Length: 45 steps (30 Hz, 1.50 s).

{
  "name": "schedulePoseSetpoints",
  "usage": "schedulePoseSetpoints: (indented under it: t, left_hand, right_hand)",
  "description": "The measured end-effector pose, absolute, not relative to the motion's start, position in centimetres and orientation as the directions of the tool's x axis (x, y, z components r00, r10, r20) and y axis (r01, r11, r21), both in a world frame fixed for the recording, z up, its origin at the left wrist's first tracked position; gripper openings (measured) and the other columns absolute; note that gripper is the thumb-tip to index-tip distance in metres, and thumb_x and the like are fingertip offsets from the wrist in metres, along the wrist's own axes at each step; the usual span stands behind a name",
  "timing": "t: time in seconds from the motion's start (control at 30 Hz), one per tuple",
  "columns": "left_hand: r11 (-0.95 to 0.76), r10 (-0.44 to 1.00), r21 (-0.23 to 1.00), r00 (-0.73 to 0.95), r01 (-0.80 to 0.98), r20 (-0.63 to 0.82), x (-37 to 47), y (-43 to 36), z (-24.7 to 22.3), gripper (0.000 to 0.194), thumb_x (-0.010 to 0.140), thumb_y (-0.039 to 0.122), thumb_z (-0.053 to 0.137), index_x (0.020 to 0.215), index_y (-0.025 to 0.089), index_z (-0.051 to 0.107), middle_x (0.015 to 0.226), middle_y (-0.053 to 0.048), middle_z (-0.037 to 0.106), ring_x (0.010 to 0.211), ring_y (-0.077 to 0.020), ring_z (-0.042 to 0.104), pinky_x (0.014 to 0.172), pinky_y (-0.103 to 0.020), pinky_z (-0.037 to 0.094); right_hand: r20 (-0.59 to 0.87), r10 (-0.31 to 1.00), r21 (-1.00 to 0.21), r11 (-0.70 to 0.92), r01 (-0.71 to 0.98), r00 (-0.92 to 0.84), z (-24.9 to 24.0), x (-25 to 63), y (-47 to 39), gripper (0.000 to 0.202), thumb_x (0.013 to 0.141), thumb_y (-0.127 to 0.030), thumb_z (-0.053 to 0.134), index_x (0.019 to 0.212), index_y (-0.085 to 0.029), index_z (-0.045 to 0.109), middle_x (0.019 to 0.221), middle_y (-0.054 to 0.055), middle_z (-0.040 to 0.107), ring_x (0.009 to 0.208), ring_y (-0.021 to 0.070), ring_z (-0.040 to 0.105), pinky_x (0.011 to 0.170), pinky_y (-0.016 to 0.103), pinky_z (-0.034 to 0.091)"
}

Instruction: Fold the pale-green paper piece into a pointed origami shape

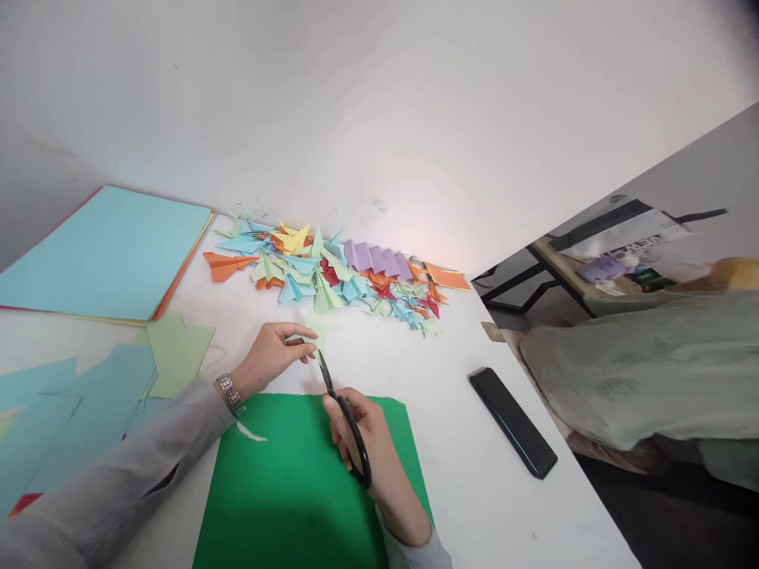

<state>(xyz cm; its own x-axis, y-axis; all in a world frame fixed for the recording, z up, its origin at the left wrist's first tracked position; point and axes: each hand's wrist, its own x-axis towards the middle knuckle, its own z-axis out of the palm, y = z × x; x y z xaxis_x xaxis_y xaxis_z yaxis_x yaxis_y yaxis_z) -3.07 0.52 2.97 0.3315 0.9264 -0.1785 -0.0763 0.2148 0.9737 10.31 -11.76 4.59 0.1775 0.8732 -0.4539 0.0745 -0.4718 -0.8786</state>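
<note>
At far left we see the blue-topped stack of paper (107, 253), then a cut light-green piece (181, 356). Our left hand (273, 357) pinches a small pale-green paper (321, 325) between fingertips, in front of the folded paper shapes (320, 273) and beyond the green sheet (285, 490). Our right hand (376, 446) grips the scissors (349, 417), tips at the paper's near edge; we can't tell whether they bite. We judge this a trimming step, calling next for a steady pinch and fingertips clear of the blades. Farther right lies a black case (513, 423)
</note>
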Motion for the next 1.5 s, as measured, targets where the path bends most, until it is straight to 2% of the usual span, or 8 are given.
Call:
schedulePoseSetpoints:
  t: [0.63,1.5]
  left_hand:
    - [0.224,0.927,0.972,0.325,-0.074,-0.189,-3.01,0.59,2.72,0.017,0.056,0.018,0.076,0.072,0.013,0.072,0.055,-0.001,0.067,0.05,-0.0138,0.063,0.055,-0.026,0.051]
    - [0.239,0.921,0.97,0.325,-0.045,-0.212,-3.01,0.53,2.88,0.018,0.057,0.019,0.074,0.074,0.012,0.071,0.054,-0.001,0.067,0.049,-0.0128,0.061,0.055,-0.026,0.049]
  right_hand:
    - [-0.44,0.877,-0.883,-0.461,0.085,0.191,4.48,10.31,-11.82,0.046,0.073,-0.063,0.063,0.079,-0.017,0.059,0.045,-0.007,0.043,0.032,0.0057,0.033,0.03,0.02,0.023]
    - [-0.4,0.897,-0.897,-0.425,0.124,0.187,4.01,10.3,-11.69,0.052,0.07,-0.066,0.063,0.08,-0.015,0.062,0.043,-0.008,0.042,0.033,0.0061,0.035,0.033,0.02,0.026]
